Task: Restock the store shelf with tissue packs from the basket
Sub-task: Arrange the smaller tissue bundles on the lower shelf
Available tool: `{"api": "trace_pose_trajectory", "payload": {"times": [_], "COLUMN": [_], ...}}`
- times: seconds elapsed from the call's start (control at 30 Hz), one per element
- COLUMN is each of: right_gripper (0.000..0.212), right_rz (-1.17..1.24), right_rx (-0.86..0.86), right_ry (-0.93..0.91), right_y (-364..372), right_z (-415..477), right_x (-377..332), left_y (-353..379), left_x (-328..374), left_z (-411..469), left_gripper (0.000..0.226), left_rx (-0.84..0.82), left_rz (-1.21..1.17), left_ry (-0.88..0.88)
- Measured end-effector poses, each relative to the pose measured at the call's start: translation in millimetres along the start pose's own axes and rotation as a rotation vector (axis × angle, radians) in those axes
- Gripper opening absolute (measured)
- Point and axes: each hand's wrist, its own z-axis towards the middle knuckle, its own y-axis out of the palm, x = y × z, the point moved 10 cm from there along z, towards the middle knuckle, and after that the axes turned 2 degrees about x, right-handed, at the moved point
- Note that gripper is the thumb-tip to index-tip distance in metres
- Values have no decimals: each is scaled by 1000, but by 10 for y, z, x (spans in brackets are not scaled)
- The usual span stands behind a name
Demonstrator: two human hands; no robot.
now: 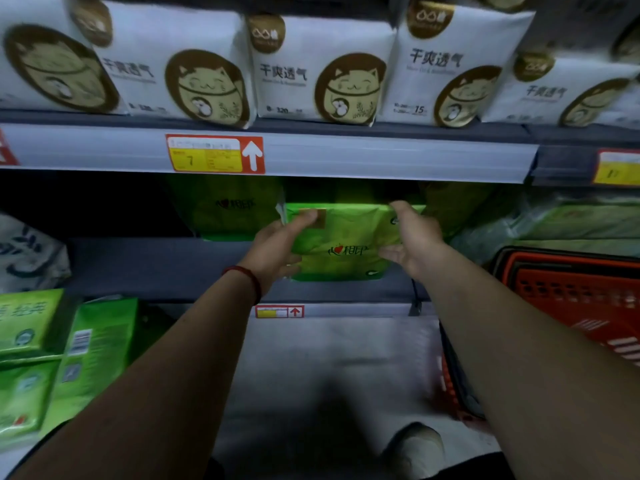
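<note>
At the middle shelf [145, 268], both arms stretch forward. Left hand [277, 247] and right hand [417, 239] have their fingers clamped on opposite sides of an upright green tissue pack [343, 237] over the shelf's front. A red basket [571, 292] sits to the right.

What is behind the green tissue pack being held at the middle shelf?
Another green pack stands behind it, to the left, on the same shelf. Directly behind the held pack, the view is covered.

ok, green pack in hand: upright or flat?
Upright: green pack faces out, left hand and right hand holding its sides. Touching shelf: cannot tell.
</note>
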Motion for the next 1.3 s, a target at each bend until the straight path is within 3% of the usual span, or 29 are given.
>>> {"api": "trace_pose_trajectory", "payload": {"times": [0.1, 0.13, 0.2, 0.3, 0.4, 0.5, 0.63, 0.83, 1.07, 1.3], "right_gripper": [66, 67, 68, 63, 40, 66, 82, 87, 97, 106], "right_rz": [-176, -250, -352, -541, -905, -1179, -1306, -1488, -1660, -1733], "right_rx": [1, -4, -42, -110, -143, -274, -542, -800, -987, -1096], "right_ry": [-53, -65, -58, -99, -408, -703, -943, -1142, -1239, -1321], "right_y": [-42, -54, -58, 21, 298, 812, 1604, 2593, 3419, 3814], "right_z": [-145, -194, -297, -534, -823, -1257, -1798, -2299, -2456, -2426], "right_x": [-97, -124, -146, -143, -220, -175, 137, 859, 1650, 2096], "left_y": [-92, -197, -534, -1200, -1772, -2167, -2498, -2714, -2744, -2922], "left_x": [141, 170, 270, 359, 236, 2, -379, -1007, -1647, -1740], "left_z": [-263, -351, -556, -908, -1242, -1555, -1890, -1989, -1794, -1654], "left_gripper": [65, 62, 70, 64, 72, 80, 85, 93, 129, 125], "left_rx": [-31, -5, 110, 346, 483, 558, 593, 575, 523, 477], "left_rz": [219, 337, 566, 796, 937, 1052, 1238, 1198, 1124, 935], "left_ry": [108, 137, 195, 222, 166, 126, 60, -96, -213, -178]}}
